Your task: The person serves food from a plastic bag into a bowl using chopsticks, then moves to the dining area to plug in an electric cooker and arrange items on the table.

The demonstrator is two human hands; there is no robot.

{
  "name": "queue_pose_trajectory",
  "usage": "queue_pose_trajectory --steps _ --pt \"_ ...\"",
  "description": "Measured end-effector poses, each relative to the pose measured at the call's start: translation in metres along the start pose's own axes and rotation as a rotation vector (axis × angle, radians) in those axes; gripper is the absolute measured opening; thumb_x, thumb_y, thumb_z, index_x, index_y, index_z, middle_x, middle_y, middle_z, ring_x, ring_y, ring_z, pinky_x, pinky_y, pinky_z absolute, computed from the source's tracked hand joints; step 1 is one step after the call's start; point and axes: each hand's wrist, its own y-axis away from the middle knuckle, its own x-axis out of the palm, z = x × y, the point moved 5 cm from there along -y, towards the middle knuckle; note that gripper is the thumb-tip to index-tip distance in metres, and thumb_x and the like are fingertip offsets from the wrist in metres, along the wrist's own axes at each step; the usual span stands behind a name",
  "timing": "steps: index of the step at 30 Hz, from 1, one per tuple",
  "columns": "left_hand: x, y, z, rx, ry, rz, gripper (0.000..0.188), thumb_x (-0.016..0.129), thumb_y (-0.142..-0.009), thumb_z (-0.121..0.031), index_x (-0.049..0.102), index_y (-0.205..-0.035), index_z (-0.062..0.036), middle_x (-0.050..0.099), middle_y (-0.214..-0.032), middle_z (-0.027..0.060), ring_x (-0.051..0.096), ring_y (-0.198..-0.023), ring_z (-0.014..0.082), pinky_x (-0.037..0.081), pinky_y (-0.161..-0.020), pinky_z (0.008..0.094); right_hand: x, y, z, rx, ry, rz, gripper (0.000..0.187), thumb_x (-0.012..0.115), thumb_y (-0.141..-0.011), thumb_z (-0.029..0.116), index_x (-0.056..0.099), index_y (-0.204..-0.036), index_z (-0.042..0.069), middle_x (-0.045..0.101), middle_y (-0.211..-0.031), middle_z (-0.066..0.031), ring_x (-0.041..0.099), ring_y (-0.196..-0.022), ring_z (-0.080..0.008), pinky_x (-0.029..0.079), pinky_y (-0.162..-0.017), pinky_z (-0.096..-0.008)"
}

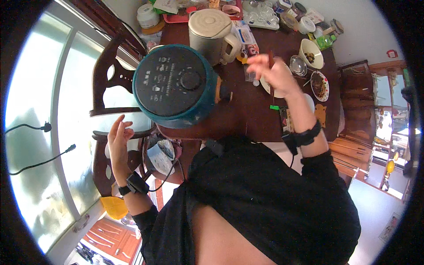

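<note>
My left hand (118, 138) is raised left of the table beside a chair, its fingers loosely bent and apart, holding nothing. Close to it is a teal air fryer (176, 118) with a black top and a round knob (191, 80); its handle (224, 95) points right. My right hand (280, 78), smeared by motion, is over a pale plate (266, 87) at the table's right. A thin dark brown stick with a green end (274, 107), like a chopstick, runs past its fingers; whether they grip it is unclear.
Behind the air fryer stands a cream lidded jug (207, 37). Right of the plate are a glass lid (298, 66), a cream bowl (312, 48) with food and a patterned dish (319, 86). Jars and a red tray (176, 18) line the back. A chair (99, 84) stands left.
</note>
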Motion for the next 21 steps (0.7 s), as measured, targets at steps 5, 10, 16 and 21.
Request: queue_pose_trajectory --steps 5,10,16,21 --pt "0.015 0.048 0.048 -0.093 0.393 -0.078 0.034 0.052 -0.098 -0.025 0.055 -0.125 -0.0047 0.065 -0.092 0.0038 0.058 -0.074 0.0077 0.048 -0.069 0.0222 0.028 0.017 -0.069 -0.023 0.042 -0.022 0.036 0.073 -0.081 0.018 0.063 -0.11 -0.002 0.067 -0.084 -0.0067 0.062 -0.073 -0.0108 0.05 -0.066 -0.0258" --pt "0.036 0.102 0.087 -0.17 0.571 -0.244 0.03 0.056 -0.097 -0.024 0.057 -0.12 -0.0048 0.065 -0.096 0.0064 0.06 -0.076 0.0107 0.048 -0.067 0.0239 0.073 0.019 -0.063 -0.256 0.002 -0.046 0.056 0.081 -0.07 0.018 0.057 -0.118 0.0 0.067 -0.096 -0.0112 0.061 -0.067 -0.0165 0.051 -0.064 -0.0287" --pt "0.054 0.159 0.1 -0.201 0.517 -0.273 0.031 0.058 -0.095 -0.024 0.057 -0.12 -0.0043 0.065 -0.091 0.0045 0.057 -0.072 0.0104 0.047 -0.065 0.0228 0.094 0.017 -0.06 -0.459 0.01 -0.196 0.052 0.081 -0.072 0.011 0.057 -0.117 0.003 0.063 -0.094 -0.0084 0.053 -0.067 -0.0134 0.047 -0.065 -0.0271" --pt "0.052 0.201 0.112 -0.268 0.494 -0.398 0.032 0.058 -0.096 -0.025 0.056 -0.122 -0.0063 0.064 -0.091 0.0025 0.057 -0.074 0.0106 0.047 -0.07 0.0249 0.094 0.01 -0.063 -0.454 -0.001 -0.179 0.048 0.081 -0.071 0.013 0.057 -0.111 0.001 0.061 -0.083 -0.0059 0.053 -0.066 -0.013 0.046 -0.063 -0.0275"
